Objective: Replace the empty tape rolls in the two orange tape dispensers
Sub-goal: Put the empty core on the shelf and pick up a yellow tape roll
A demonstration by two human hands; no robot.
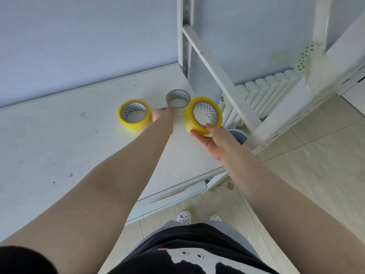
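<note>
1. A full roll of yellow-tinted clear packing tape (pixel 202 115) is held up on edge above the right end of the white table (pixel 59 145), its open core facing the camera; the cardboard core inside carries a grey triangle print.
2. A second full yellow tape roll (pixel 134 115) lies flat on the table at about 9 o'clock from the held roll, well apart from it, with the same patterned core showing.
3. An empty cardboard tape core (pixel 178 101), grey-and-white patterned and with no yellow tape on it, stands on the table between the two full rolls, at about 10 o'clock from the held one.
4. The right hand (pixel 212 141) is turned palm-up under the held roll: the thumb presses on the roll's near rim and the fingers cup its underside, so the hand is clamped on it.
5. The left hand (pixel 163 115) reaches far forward with the arm stretched out; its fingertips touch the near side of the empty core. Whether they curl round it cannot be told, as the back of the hand hides them.
6. At 2 o'clock stand a white metal frame (pixel 223 80) and a white ribbed radiator (pixel 262 91) over a pale tiled floor (pixel 316 165).
</note>
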